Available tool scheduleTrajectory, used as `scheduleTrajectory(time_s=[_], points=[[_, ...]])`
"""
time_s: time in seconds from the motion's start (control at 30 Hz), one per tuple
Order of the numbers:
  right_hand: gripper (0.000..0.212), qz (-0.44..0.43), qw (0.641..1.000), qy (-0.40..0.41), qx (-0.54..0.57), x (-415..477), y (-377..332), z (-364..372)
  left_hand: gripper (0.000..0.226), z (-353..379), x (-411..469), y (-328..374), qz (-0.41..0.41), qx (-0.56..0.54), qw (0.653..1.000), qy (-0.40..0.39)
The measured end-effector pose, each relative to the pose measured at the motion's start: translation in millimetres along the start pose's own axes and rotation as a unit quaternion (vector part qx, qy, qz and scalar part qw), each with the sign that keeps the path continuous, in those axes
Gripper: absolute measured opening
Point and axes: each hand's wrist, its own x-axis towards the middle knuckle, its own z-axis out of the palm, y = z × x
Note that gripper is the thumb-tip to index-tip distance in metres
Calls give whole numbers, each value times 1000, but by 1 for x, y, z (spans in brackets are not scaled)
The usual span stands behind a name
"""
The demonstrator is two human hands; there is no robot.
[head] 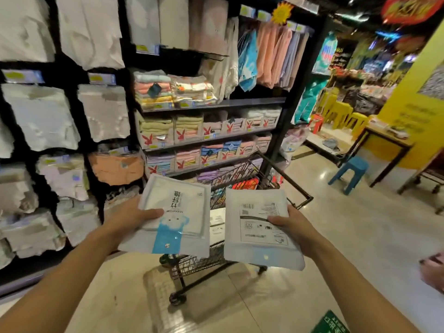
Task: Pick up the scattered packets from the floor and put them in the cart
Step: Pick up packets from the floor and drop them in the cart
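a: where are the hands?
b: both in the lower middle of the frame, with the arms reaching in from the bottom corners. the left hand (129, 217) grips a blue-and-white packet (175, 207) by its left edge. the thumb lies across the front and the fingers are hidden beneath.
a: and the other?
b: the right hand (293, 227) holds a white packet (259, 236) by its right edge, thumb on top. that one shows a printed label with a barcode and small icons.
a: how do the packets lie?
b: side by side with a gap between them, both flat and tipped toward the camera. they're held in the air over the cart (199, 260), which sits at centre frame, behind and under them.
a: anything in the cart?
b: red packets (247, 183) in the upper basket, just above the white packet's top edge. something pale and printed shows in the gap between the two held packets. i can't tell what it is.
a: the floor?
b: the floor (360, 236) is glossy beige tile, with a green sticker (331, 323) at the bottom right edge.
a: and around it all?
b: shelves (211, 104) of folded towels (156, 126) fill the left and upper middle. a blue stool (350, 170) stands at the right, near a wooden worktop (384, 140) beside a yellow wall (418, 111).
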Motion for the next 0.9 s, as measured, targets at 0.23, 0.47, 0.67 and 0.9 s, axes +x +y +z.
scheduleTrajectory(time_s=[0.23,0.47,0.67,0.9], points=[[31,-2,1000,17,1,111,-24,-31,33,43,96,12,-30,-12,999,0],[33,5,998,-42,-35,248,-19,-46,36,87,190,8,-38,-41,998,31],[65,57,993,-93,-39,379,11,-86,40,127,269,-22,-81,-30,993,78],[62,108,983,-133,-66,470,67,-114,51,171,329,-87,-154,-38,979,130]])
